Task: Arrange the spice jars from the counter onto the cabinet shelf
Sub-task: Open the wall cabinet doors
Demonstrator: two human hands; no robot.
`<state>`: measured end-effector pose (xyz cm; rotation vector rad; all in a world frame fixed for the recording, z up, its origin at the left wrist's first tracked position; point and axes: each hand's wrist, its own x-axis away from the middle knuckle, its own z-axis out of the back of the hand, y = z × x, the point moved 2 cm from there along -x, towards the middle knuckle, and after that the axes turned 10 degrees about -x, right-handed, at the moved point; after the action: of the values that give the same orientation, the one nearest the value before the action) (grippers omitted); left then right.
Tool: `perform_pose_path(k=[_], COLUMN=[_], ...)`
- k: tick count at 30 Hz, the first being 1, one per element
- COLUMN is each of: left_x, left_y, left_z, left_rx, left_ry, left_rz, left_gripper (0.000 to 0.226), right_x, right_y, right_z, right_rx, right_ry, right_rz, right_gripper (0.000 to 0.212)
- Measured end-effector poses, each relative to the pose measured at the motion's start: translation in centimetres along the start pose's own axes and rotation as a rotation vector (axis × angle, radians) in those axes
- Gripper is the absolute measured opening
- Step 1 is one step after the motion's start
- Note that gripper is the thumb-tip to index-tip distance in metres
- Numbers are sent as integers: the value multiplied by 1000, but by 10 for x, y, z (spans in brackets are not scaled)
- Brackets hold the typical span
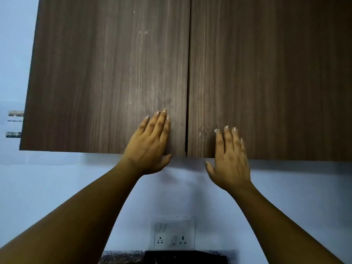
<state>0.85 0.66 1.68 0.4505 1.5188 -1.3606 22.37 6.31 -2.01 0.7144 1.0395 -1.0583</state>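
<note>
Dark brown wood-grain cabinet doors [114, 73], pale blue wall [57, 178], white socket plate [172, 233], speckled black counter [122, 257].

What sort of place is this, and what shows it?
Probably a home kitchen: a shut wood-grain wall cabinet, a socket plate on the wall below it, and a dark counter edge.

The dark brown wood-grain wall cabinet [95, 73] hangs with both doors closed, so its shelf is hidden. The left hand [150, 145] and right hand [230, 159] lie flat on the doors' lower corners, either side of the seam. Below, a strip of dark speckled counter [122, 257] shows.
</note>
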Motion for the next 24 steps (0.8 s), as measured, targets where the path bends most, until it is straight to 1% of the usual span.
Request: perform_pose_path(k=[5,8,12,17,21,24], left_x=[-19,-27,-36,-44,-43,-42], left_y=[28,45,56,64,68,65], left_z=[-18,-28,-39,-53,-58,-58], left_rx=[34,53,61,67,84,112], left_ry=[0,-48,-29,-47,-2,33], left_rz=[-37,-28,19,32,21,-22], left_gripper=[101,97,85,89,89,88], right_x=[-13,-18,-20,-29,-28,-25], right_y=[8,15,20,26,22,19], right_z=[-16,-26,-40,-51,-55,-54], right_rx=[54,66,76,112,118,111], right_ry=[48,76,92,109,116,143], right_rz=[44,45,87,116,204,262], right_gripper=[99,100,98,96,101,92])
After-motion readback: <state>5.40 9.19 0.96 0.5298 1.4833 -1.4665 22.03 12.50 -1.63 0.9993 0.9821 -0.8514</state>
